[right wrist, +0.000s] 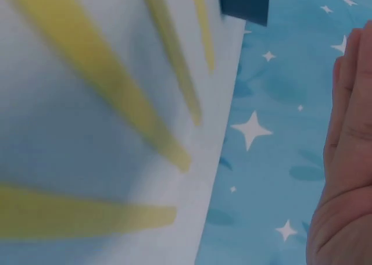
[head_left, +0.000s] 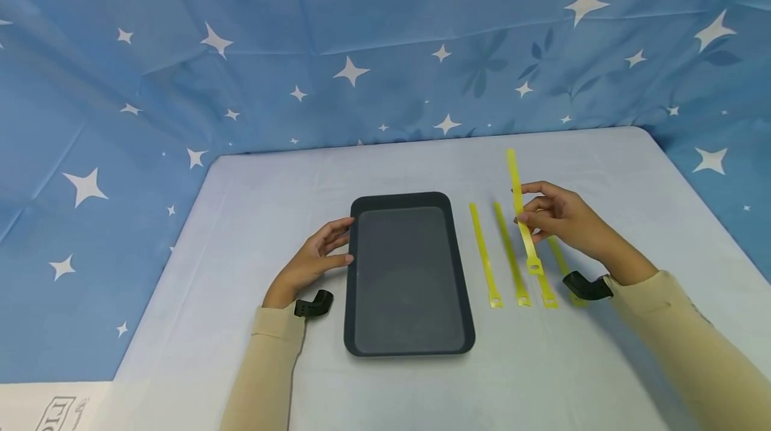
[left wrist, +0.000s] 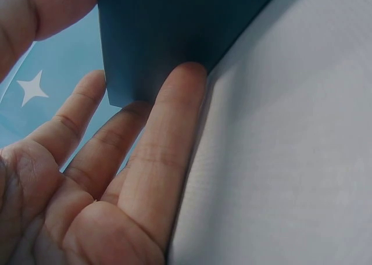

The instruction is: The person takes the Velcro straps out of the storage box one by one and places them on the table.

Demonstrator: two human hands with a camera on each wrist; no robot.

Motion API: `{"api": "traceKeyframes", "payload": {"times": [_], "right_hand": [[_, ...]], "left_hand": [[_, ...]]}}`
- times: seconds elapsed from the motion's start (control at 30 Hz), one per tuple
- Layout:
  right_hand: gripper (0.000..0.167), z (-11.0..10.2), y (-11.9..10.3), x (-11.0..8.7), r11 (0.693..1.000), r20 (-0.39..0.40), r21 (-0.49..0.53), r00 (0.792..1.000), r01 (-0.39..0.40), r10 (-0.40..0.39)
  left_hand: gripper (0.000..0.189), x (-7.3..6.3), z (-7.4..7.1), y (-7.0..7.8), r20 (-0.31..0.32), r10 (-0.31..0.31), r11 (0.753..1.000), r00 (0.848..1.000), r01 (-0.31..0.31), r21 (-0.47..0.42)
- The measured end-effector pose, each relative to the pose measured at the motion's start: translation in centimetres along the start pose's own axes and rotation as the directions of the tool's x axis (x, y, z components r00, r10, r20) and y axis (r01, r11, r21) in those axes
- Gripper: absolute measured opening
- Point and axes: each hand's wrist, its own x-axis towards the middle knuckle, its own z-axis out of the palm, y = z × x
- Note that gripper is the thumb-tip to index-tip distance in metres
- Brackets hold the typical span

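Note:
My right hand (head_left: 563, 220) pinches a yellow cable tie (head_left: 515, 173) between thumb and fingers. The tie's slotted head hangs towards me, above the table. Several like it lie in a row beneath and beside this hand, among them a yellow strip (head_left: 484, 250) nearest the tray. The right wrist view has the lying ties (right wrist: 93, 61) blurred and the hand (right wrist: 351, 149) at the edge; the held tie does not show there. My left hand (head_left: 313, 257) touches the left side of a dark grey tray (head_left: 409, 277), its fingertips (left wrist: 183, 82) against the outer wall.
A white cloth covers the table (head_left: 259, 203). Behind it hangs a blue curtain (head_left: 385, 36) with white stars. The tray stands mid-table, left of the row of ties. Black bands sit at both wrists. Some printed lettering (head_left: 57, 414) shows at the lower left.

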Motion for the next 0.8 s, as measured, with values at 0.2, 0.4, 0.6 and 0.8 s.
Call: {"api": "traceKeyframes", "payload": {"times": [0.2, 0.4, 0.6, 0.8], "right_hand": [[0.052, -0.6, 1.0, -1.1, 0.999, 0.005, -0.032, 0.999, -0.035, 0.035], [0.052, -1.4, 1.8, -2.0, 0.998, -0.002, -0.043, 0.999, -0.042, 0.042], [0.049, -2.3, 2.4, -2.8, 0.997, -0.014, -0.054, 0.998, -0.058, 0.057], [0.051, -3.3, 3.2, -3.5, 0.992, -0.018, -0.086, 0.995, -0.095, 0.094]], "left_hand": [[0.078, 0.1, 0.1, -0.1, 0.012, 0.011, 1.000, 1.000, -0.010, -0.022], [0.078, 0.0, 0.1, -0.1, 0.005, 0.009, 1.000, 1.000, -0.009, -0.020], [0.078, -0.1, 0.1, 0.0, 0.003, 0.005, 1.000, 1.000, -0.005, -0.025], [0.079, 0.0, 0.1, -0.1, 0.001, 0.006, 1.000, 1.000, -0.006, -0.026]]}}
